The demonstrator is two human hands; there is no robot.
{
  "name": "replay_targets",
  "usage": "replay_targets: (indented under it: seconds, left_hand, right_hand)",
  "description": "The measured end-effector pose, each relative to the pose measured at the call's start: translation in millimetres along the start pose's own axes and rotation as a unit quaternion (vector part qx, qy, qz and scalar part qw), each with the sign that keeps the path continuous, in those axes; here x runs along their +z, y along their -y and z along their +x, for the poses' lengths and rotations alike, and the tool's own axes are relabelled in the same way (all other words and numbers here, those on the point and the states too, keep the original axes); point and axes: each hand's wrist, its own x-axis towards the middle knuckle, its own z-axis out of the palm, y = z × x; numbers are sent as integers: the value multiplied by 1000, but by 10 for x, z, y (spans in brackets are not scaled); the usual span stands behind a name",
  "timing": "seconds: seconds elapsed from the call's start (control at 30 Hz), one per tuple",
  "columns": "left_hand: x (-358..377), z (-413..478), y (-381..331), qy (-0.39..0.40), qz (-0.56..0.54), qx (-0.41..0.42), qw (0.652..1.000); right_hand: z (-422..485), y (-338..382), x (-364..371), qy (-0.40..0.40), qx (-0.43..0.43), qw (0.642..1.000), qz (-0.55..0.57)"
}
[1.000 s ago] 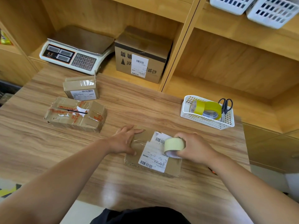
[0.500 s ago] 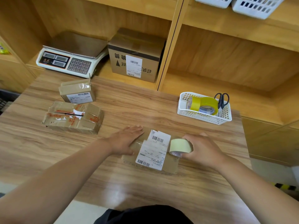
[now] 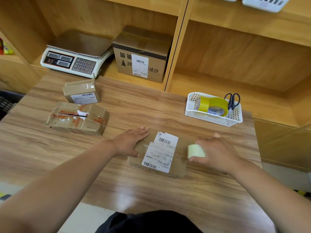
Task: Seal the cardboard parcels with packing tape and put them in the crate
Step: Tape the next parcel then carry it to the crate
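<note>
The shelf (image 3: 235, 56) stands behind the desk (image 3: 151, 106); in its left bay sits a box (image 3: 143, 52) printed with black Chinese characters upside down, a black triangle and a white barcode label, small print too fine to read; left of the box is a scale (image 3: 75, 59) with two displays, a grey keypad and a red mark I cannot read.

Toward the desk's left edge lies a wide parcel (image 3: 79, 118) wrapped in tape with red print, too blurred to read; just behind it, near the back-left corner, a small parcel (image 3: 81, 91) carries a white barcode label.

The near parcel (image 3: 182, 165) lies toward the front edge, about mid-desk; its white label has a barcode at each end, the text between illegible.

A white basket (image 3: 212, 118) near the back-right corner holds yellow rolls (image 3: 217, 103) and black scissors (image 3: 233, 101).

The left hand (image 3: 129, 142) lies flat on the near parcel's left end, fingers straight and together, thumb along the near side; the right hand (image 3: 217, 152) wraps its fingers round the tape (image 3: 195, 151), a pale roll touching the parcel's right end.

A dark slotted thing (image 3: 6, 101) shows past the desk's left edge; whether it is the crate I cannot tell.
</note>
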Motion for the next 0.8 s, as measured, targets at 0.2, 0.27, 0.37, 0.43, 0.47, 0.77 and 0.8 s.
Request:
replay_targets:
  seconds: [0.2, 0.27, 0.37, 0.43, 0.47, 0.77, 0.8]
  left_hand:
    - [12, 20, 1, 0, -3, -2, 1000]
    - [18, 20, -5, -1, -4, -3, 1000]
    - [35, 32, 5, -4, -4, -6, 1000]
    - [43, 38, 9, -5, -7, -7, 1000]
    - [44, 40, 10, -6, -7, -7, 1000]
    - [58, 47, 26, -4, -18, -7, 1000]
    - [59, 48, 26, -4, -19, -7, 1000]
  right_hand:
    - [-146, -225, 132, 19, 14, 1000, -14]
    - [-154, -233, 182, 5, 11, 1000, -9]
    - [-167, -223, 218, -8, 14, 1000, 1]
    - [-166, -210, 266, -18, 23, 1000, 5]
    - [-158, -202, 296, -22, 28, 999, 4]
    - [-135, -130, 446, -12, 58, 997, -41]
    - [-135, -119, 446, -9, 58, 997, -44]
